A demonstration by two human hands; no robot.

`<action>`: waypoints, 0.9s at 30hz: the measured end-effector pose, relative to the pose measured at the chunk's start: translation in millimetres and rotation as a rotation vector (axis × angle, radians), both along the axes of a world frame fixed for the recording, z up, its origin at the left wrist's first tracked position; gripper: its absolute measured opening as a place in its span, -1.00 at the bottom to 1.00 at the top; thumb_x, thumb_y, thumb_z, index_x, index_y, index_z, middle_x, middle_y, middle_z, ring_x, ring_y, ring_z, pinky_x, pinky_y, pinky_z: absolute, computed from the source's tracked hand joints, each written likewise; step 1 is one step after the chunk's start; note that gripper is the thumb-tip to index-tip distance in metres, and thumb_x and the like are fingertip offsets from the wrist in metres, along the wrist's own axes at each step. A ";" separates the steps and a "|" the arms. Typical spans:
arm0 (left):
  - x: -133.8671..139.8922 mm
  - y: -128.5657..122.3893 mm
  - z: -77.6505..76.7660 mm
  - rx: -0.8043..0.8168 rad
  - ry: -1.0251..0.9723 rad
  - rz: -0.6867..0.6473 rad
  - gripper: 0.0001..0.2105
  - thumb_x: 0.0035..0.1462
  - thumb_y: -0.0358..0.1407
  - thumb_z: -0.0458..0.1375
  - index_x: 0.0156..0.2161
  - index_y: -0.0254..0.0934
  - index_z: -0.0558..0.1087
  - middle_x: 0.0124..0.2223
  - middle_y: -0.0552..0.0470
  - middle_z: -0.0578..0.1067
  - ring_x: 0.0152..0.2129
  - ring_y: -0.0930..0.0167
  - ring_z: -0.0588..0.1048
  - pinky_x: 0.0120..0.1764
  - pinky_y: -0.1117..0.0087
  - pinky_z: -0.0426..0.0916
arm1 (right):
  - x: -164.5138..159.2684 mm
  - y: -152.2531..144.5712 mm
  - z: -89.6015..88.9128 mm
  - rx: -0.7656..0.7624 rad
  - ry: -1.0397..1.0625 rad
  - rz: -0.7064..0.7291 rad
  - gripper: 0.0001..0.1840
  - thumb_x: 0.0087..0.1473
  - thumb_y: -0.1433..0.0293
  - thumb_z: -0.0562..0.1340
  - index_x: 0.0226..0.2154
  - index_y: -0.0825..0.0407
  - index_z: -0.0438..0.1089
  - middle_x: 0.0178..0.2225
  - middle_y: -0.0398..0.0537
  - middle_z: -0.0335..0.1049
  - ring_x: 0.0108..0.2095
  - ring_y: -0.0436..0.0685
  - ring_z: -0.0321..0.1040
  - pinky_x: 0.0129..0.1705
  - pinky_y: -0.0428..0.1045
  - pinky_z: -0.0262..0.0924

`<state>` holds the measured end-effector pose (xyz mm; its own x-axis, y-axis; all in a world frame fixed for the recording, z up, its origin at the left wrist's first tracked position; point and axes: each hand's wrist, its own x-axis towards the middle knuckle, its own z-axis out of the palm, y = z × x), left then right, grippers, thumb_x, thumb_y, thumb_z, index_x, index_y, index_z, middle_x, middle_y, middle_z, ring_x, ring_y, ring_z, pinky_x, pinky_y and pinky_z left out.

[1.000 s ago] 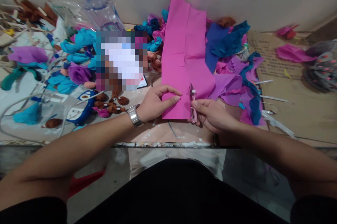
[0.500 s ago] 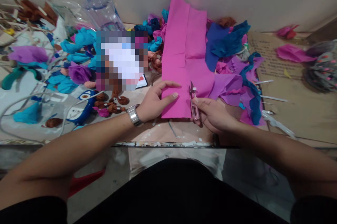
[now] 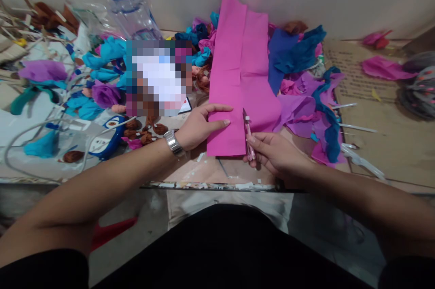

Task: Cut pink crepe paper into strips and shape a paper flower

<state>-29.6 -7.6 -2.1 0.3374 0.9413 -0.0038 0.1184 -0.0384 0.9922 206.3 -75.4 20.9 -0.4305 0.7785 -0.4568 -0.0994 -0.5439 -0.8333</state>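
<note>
A large sheet of pink crepe paper [image 3: 224, 62] lies creased on the table, reaching up against the wall. Across its lower left part rests my left hand [image 3: 200, 126], thumb and index finger stretched apart on the paper. My right hand [image 3: 272, 148] grips a small pair of pink-handled thread snips [image 3: 250, 139], their dark blades pointing away from me. The blades lie at a cut edge in the paper; left of them a straight-edged flap hangs near the table's front, and to the right the sheet spreads out.
A clear bottle [image 3: 132, 12] stands at the back left beside a blurred-out patch. Turquoise and purple paper flowers [image 3: 105, 94], a cable and a blue-and-white object [image 3: 108, 137] crowd the left. Crumpled purple paper [image 3: 295, 110] and cardboard [image 3: 384, 144] lie right.
The snips and my right hand have shifted slightly left and towards me, and the handles look closer together. My left hand stays on the paper. The view has moved a little.
</note>
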 end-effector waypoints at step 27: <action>0.5 -8.0 7.6 0.283 0.123 0.050 -0.59 0.11 -0.20 0.43 0.07 -0.20 0.60 0.09 -0.09 0.64 0.04 0.27 0.60 0.20 0.16 0.45 | 4.1 -7.4 9.5 0.033 -0.066 0.041 -0.49 0.15 -0.08 0.38 -0.27 0.06 0.52 -0.34 0.01 0.60 -0.61 -0.04 0.40 -0.68 -0.14 0.23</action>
